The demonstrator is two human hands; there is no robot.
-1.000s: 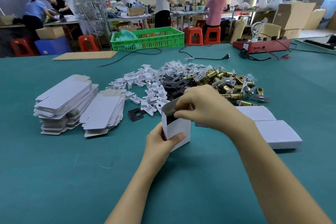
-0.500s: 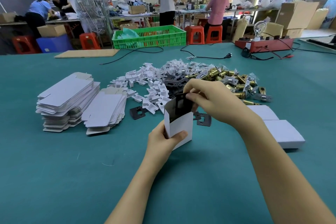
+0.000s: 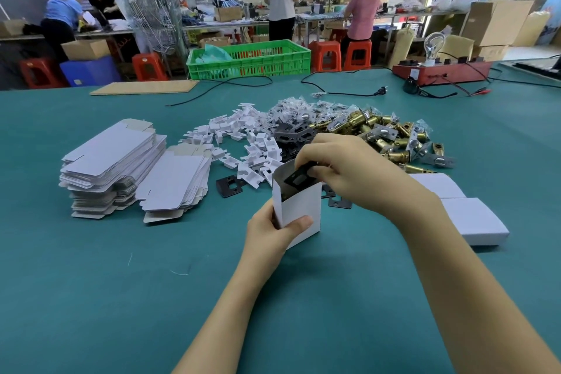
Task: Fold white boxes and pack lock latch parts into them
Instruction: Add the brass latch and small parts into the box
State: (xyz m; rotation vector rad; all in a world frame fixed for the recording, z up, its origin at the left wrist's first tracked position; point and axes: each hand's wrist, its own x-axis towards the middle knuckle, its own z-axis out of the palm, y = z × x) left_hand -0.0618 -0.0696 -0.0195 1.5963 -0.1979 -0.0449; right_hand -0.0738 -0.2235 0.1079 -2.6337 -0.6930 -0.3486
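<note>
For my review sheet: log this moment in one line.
left hand: holds open white box upright | right hand: pinches black plate at box mouth | stage: inserting part

Open white box point(image 3: 300, 206) upright, black latch plate point(image 3: 299, 180) tilted in its mouth

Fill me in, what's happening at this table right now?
A person is packing lock parts into white boxes. The left hand holds an open box upright on the green table; the right hand pinches a black plate, tilted, partly into the box's open top. Flat box blanks sit left, two closed boxes right.
</note>
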